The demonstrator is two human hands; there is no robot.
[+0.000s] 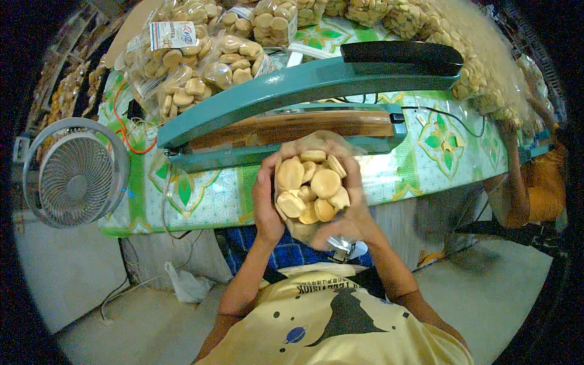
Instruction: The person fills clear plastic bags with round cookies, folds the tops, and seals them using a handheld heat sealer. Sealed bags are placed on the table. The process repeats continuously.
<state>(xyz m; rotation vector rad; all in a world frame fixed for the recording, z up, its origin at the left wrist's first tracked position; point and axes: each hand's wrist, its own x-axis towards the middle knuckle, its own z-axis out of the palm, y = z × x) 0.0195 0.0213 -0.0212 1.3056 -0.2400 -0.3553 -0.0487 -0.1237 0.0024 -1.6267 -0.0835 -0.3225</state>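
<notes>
Between my two hands is a clear plastic bag of round, pale brown biscuits [325, 182], held above the table's near edge. My left hand [267, 198] wraps round the bag's left side. Around its right side curls my right hand [354, 216], slightly blurred, with the thumb low on the bag. Just beyond the bag lies a teal impulse sealer [255, 91] with its black-handled arm raised. The bag's upper end reaches in front of the sealer's base and hides part of it.
Several filled biscuit bags [182, 55] lie at the back left, and a large heap of biscuits [426, 30] under plastic spreads across the back right. A grey fan [76, 173] stands at the left. Another person's arm [513, 176] shows at the right edge.
</notes>
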